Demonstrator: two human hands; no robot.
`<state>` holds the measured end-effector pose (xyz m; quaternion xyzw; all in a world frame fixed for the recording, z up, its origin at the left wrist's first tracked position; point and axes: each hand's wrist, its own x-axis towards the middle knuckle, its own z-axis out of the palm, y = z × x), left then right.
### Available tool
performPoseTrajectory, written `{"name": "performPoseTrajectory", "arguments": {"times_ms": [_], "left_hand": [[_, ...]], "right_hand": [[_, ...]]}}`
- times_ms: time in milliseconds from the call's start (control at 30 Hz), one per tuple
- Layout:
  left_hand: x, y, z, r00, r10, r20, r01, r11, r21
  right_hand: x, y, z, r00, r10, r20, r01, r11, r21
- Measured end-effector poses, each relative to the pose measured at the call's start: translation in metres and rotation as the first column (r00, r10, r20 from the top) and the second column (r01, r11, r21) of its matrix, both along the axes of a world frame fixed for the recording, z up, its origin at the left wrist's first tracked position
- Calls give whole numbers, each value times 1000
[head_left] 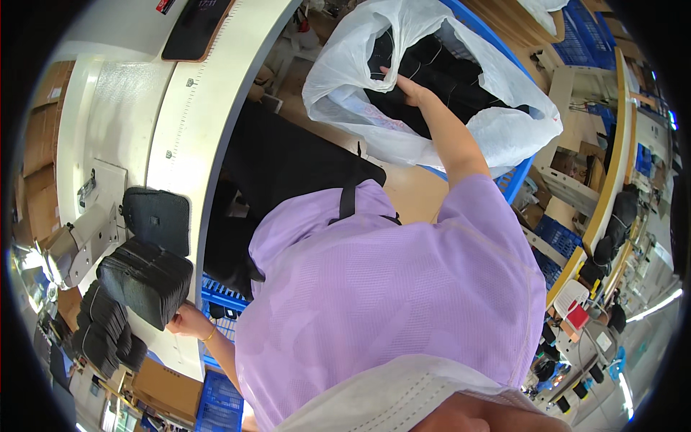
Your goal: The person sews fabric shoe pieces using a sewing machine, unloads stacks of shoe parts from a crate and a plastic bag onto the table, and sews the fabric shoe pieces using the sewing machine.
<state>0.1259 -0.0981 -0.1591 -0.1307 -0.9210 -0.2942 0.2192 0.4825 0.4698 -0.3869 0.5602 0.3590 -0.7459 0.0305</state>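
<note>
My left hand (188,322) is at the edge of the white table, with its fingers curled in against the lower corner of a thick stack of black fabric pads (144,277). What those fingers hold, if anything, is hidden. One black pad (156,219) lies flat just beyond the stack, and more stacked black pads (104,324) sit to its left. Out to the right, my right hand (410,88) reaches to the mouth of a white plastic bag (345,68), its fingers closed on a fold of the plastic. Black fabric pieces (450,65) with loose threads fill the bag.
A blue crate (515,180) surrounds the bag. The white table (188,115) carries a printed ruler, a phone (198,29) and a pale sewing-machine part (75,245). Another blue crate (219,403) and a cardboard box (165,389) stand at lower left; shelving (601,180) lines the right.
</note>
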Motion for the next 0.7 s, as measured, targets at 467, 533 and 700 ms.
{"name": "performPoseTrajectory", "arguments": {"times_ms": [467, 533, 700], "left_hand": [[-2, -6, -3, 999, -50, -6, 50, 997, 58], [-5, -7, -7, 998, -66, 12, 65, 994, 89], [-6, -20, -11, 998, -59, 0, 59, 997, 52]], "right_hand": [[3, -6, 18, 985, -161, 67, 150, 978, 146], [15, 14, -10, 999, -33, 28, 29, 990, 136], [7, 18, -23, 972, 19, -236, -39, 996, -83]]}}
